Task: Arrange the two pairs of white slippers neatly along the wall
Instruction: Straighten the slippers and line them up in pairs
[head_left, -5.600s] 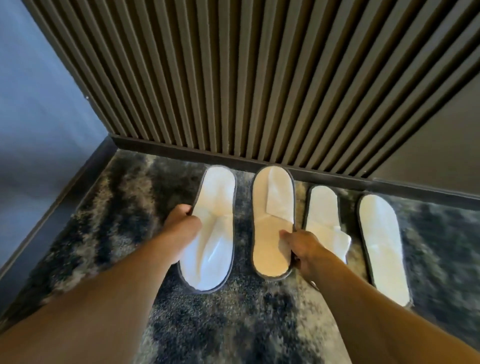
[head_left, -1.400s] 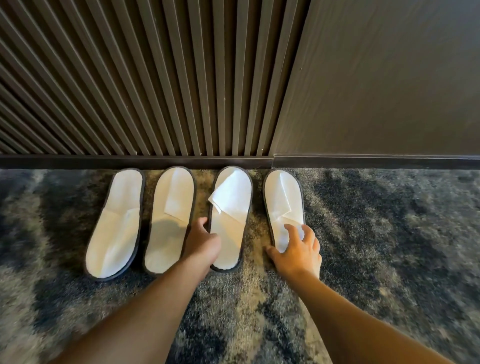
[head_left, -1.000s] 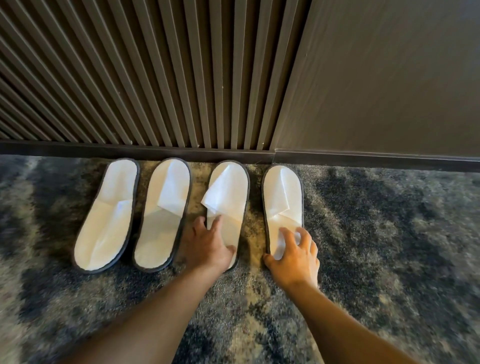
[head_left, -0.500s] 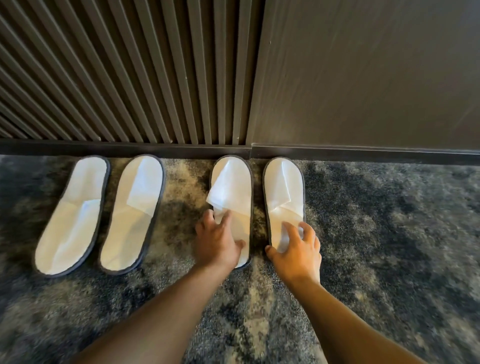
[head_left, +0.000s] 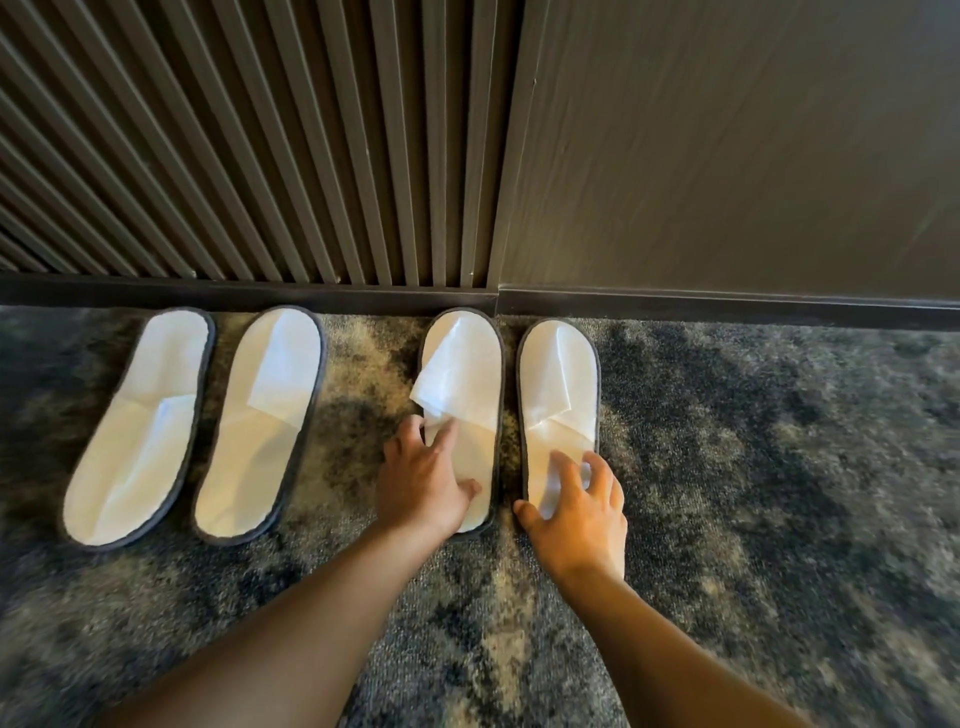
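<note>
Four flat white fabric slippers with dark grey piping lie on the mottled blue-grey carpet (head_left: 727, 493), toes pointing to the dark skirting board (head_left: 249, 293) at the carpet's far edge. Farthest left, the first slipper (head_left: 140, 426) leans with its heel swung out to the left. Just beside it, the second slipper (head_left: 262, 423) leans the same way, its toe close to the skirting under the ribbed brown slat wall (head_left: 234, 140). A wide strip of bare carpet separates this pair from the other. The third slipper (head_left: 467, 384) lies nearly straight, its toe touching the skirting where the slats end, its white strap loose and folded to the left. The left hand (head_left: 423, 480) lies flat on its heel half, fingers spread and pressing down, not curled around anything. Just beside it, the fourth slipper (head_left: 558, 400) sits below the smooth brown wall panel (head_left: 727, 145). The right hand (head_left: 576, 512) rests on its heel, fingers splayed, thumb on the carpet at the slipper's left rim
</note>
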